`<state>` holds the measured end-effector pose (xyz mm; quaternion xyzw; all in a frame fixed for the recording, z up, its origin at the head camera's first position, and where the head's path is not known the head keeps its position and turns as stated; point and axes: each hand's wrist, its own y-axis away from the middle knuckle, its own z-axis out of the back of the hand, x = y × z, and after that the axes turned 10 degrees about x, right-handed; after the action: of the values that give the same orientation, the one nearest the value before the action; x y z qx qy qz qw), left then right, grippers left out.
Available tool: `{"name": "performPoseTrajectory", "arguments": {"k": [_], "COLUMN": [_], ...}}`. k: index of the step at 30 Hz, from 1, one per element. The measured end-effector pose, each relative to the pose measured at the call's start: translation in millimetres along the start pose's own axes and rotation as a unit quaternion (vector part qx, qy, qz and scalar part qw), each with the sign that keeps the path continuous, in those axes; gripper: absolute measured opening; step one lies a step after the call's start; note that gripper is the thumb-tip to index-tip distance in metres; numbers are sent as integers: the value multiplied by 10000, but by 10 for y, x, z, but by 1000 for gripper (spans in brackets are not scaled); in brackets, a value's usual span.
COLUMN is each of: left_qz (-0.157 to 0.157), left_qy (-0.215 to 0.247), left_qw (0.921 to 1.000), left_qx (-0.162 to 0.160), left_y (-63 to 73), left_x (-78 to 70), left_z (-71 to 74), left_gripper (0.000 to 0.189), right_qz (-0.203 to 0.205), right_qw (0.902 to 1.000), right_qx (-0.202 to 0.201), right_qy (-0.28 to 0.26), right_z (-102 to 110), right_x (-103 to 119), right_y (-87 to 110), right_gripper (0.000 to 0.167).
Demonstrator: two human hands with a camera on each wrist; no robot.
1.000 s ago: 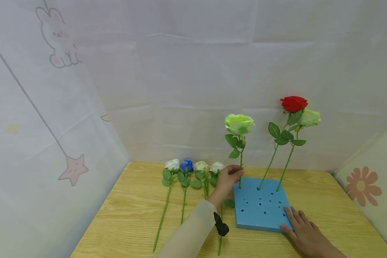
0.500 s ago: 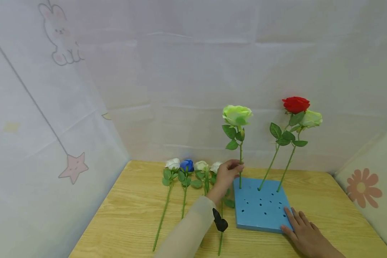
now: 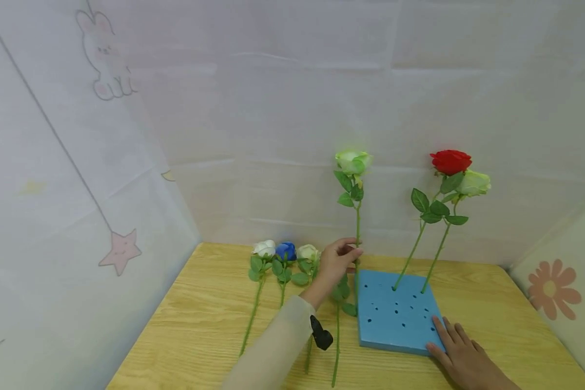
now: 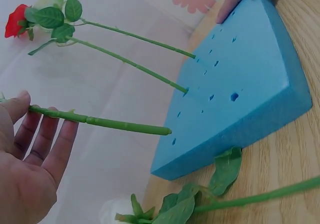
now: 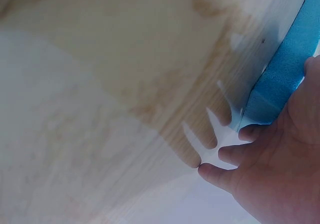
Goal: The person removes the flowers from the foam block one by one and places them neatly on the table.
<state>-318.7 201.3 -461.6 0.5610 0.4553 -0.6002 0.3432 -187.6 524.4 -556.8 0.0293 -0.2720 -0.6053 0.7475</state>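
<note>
My left hand pinches the stem of a light green rose, which stands upright by the back left corner of a blue foam block. In the left wrist view the lower tip of that stem is out in the open, close to the holes in the block's top. Straight fingers of my right hand rest on the block's front right edge. Rooted in holes along the back of the block are a red rose and a pale green rose, both leaning right.
On the wooden table, left of the block, lie a white rose, a blue rose and a cream rose. Another rose's leafy stem lies nearest the block, its bloom hidden by my left hand. A cloth backdrop hangs behind.
My left hand has drawn the light green rose up out of the back left hole and slightly left; that hole now shows. My right hand stays on the block.
</note>
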Motion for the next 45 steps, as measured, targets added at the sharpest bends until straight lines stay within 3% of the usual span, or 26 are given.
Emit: {"name": "performPoseTrajectory", "arguments": {"k": [5,15,19,30,45], "left_qz": [80,472,648,857,1054], "left_qy": [-161,285,224,-191,-614], "left_qw": [9998,9967,9951,9943,9913], "left_qx": [128,590,714,601,494], "left_y": [122,474,637,1049,1354], "left_x": [-78,-141,-155,-212,-227], "left_z": [86,344,455,780,1192], "left_gripper": [37,40,45,53,57], "right_qz": [21,92,89,188,172], "right_qw": [10000,9999,10000,9997,9998], "right_qx": [-12,-71,-11,-115,-49], "right_qy": [7,96,42,133,64], "right_z": [-7,12,19,31,21], "right_x": [-3,3,16,16,-7], "right_y": [12,11,20,28,19], "right_gripper": [90,87,87,87,88]}}
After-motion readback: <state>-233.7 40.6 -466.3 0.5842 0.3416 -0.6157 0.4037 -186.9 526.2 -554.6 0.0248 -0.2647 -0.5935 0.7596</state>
